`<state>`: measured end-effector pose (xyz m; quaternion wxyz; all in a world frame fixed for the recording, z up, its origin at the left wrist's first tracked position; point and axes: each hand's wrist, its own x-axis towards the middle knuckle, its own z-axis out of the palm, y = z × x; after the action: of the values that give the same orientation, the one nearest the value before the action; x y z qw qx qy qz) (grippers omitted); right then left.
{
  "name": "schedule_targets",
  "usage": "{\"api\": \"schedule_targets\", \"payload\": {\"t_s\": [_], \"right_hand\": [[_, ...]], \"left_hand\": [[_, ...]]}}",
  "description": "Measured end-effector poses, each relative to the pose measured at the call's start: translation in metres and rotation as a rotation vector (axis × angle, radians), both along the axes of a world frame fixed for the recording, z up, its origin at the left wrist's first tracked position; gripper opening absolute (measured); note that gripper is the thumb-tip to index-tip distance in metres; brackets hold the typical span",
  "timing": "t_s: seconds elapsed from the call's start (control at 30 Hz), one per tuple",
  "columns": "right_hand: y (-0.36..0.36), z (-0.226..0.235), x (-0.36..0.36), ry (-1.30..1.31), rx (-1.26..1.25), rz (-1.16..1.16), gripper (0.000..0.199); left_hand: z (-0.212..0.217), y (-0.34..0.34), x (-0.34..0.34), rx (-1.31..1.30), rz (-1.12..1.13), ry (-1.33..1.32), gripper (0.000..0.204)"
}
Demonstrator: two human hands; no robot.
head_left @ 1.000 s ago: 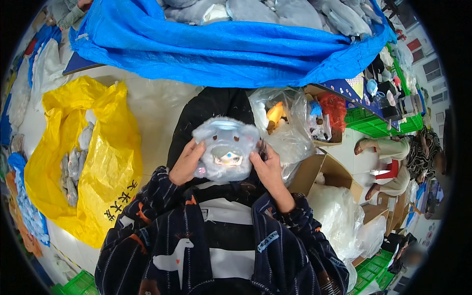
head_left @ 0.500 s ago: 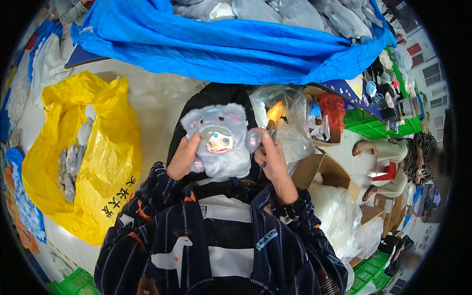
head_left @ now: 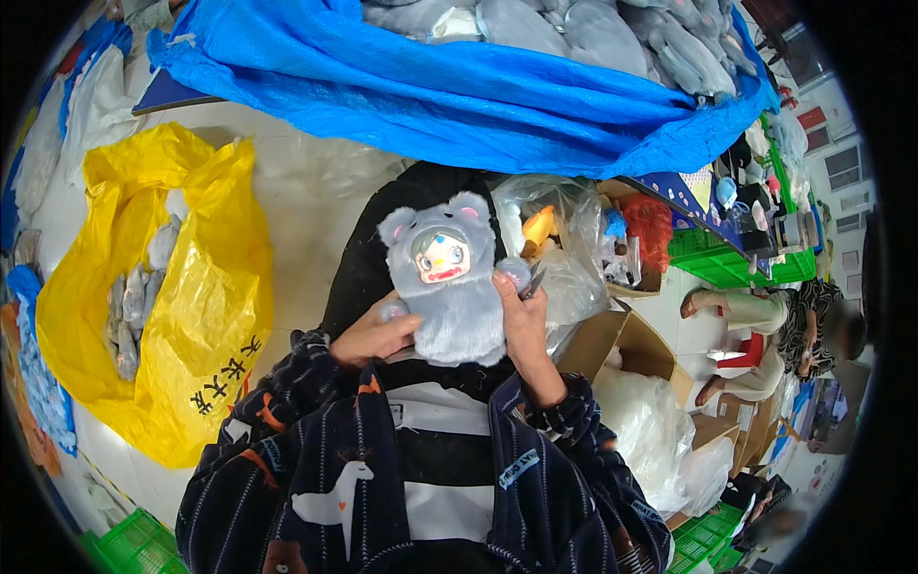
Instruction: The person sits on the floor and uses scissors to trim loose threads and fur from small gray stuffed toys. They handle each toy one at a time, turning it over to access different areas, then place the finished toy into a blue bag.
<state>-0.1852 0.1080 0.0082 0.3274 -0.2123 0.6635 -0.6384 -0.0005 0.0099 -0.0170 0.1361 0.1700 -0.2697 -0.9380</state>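
A grey plush doll (head_left: 459, 320) lies in front of me on a black cloth (head_left: 368, 263). Its bear-eared hood frames a pale face with big eyes and a red mouth. My left hand (head_left: 373, 335) grips the doll's lower side, thumb on the fur beside one paw. On the other side, my right hand (head_left: 524, 320) pinches the doll near its raised paw (head_left: 514, 271). A small dark pointed metal tool (head_left: 536, 277) sticks out from the right fingers; most of it is hidden.
Beyond, a blue tarp (head_left: 459, 105) bears a heap of grey plush pieces (head_left: 602, 38). A yellow sack (head_left: 210, 316) holding similar pieces stands left. Cardboard boxes (head_left: 660, 354), clear plastic bags (head_left: 631, 421) and green crates (head_left: 746, 260) fill the right, where another person (head_left: 813, 316) sits.
The doll has turned more upright, and its face now shows fully out of the hood. My left hand has slid from beside the face down to the lower side.
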Motion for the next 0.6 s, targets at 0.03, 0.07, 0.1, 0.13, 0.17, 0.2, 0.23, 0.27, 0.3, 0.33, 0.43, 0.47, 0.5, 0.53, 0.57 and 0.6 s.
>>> {"api": "schedule_targets", "payload": {"t_s": [0.03, 0.07, 0.1, 0.13, 0.17, 0.2, 0.23, 0.27, 0.3, 0.33, 0.43, 0.47, 0.5, 0.53, 0.57, 0.6], "right_hand": [[-0.001, 0.000, 0.001, 0.041, 0.015, 0.005, 0.020], [-0.002, 0.000, 0.002, 0.084, 0.030, -0.005, 0.019], [-0.001, -0.002, 0.002, 0.128, 0.045, -0.014, 0.018], [-0.001, -0.003, 0.000, 0.176, 0.055, -0.028, 0.018], [0.000, -0.006, -0.003, 0.114, 0.059, -0.062, 0.019], [0.003, -0.010, -0.008, 0.051, 0.063, -0.095, 0.021], [0.002, -0.008, -0.008, -0.014, 0.072, -0.125, 0.024], [0.000, -0.005, -0.005, -0.050, 0.057, -0.138, 0.029], [-0.001, 0.002, -0.004, -0.121, 0.064, -0.113, 0.029], [-0.001, 0.007, -0.003, -0.201, 0.071, -0.083, 0.029], [0.002, 0.001, -0.003, -0.341, 0.033, -0.031, 0.029], [0.002, 0.002, -0.002, -0.361, 0.015, -0.023, 0.029], [0.003, 0.001, -0.002, -0.381, -0.002, -0.017, 0.029], [0.003, -0.005, -0.005, -0.368, -0.014, 0.014, 0.028], [0.005, -0.010, -0.007, -0.385, -0.036, 0.014, 0.029], [0.007, -0.014, -0.009, -0.402, -0.058, 0.011, 0.029]], "left_hand": [[0.007, 0.004, -0.003, -0.084, 0.023, -0.128, 0.052], [0.001, 0.004, -0.006, -0.049, 0.114, -0.151, 0.050], [-0.002, 0.005, -0.006, -0.097, 0.173, -0.162, 0.046], [-0.003, 0.004, -0.008, -0.148, 0.229, -0.168, 0.043], [-0.002, 0.003, -0.009, -0.199, 0.285, -0.174, 0.040], [0.001, 0.003, -0.011, -0.244, 0.330, -0.234, 0.035], [0.003, 0.003, -0.009, -0.254, 0.337, -0.229, 0.033], [0.005, 0.001, -0.008, -0.264, 0.345, -0.224, 0.032], [0.008, 0.000, -0.007, -0.274, 0.354, -0.220, 0.032], [0.012, -0.002, -0.004, -0.196, 0.348, -0.237, 0.030], [0.020, -0.003, -0.001, -0.050, 0.358, -0.258, 0.027], [0.018, -0.002, 0.000, -0.063, 0.375, -0.248, 0.026], [0.015, -0.001, 0.001, -0.075, 0.392, -0.239, 0.025], [0.012, -0.002, 0.003, -0.071, 0.405, -0.220, 0.026], [0.009, -0.002, 0.004, -0.074, 0.421, -0.216, 0.026], [0.006, -0.002, 0.005, -0.078, 0.434, -0.213, 0.026]]}}
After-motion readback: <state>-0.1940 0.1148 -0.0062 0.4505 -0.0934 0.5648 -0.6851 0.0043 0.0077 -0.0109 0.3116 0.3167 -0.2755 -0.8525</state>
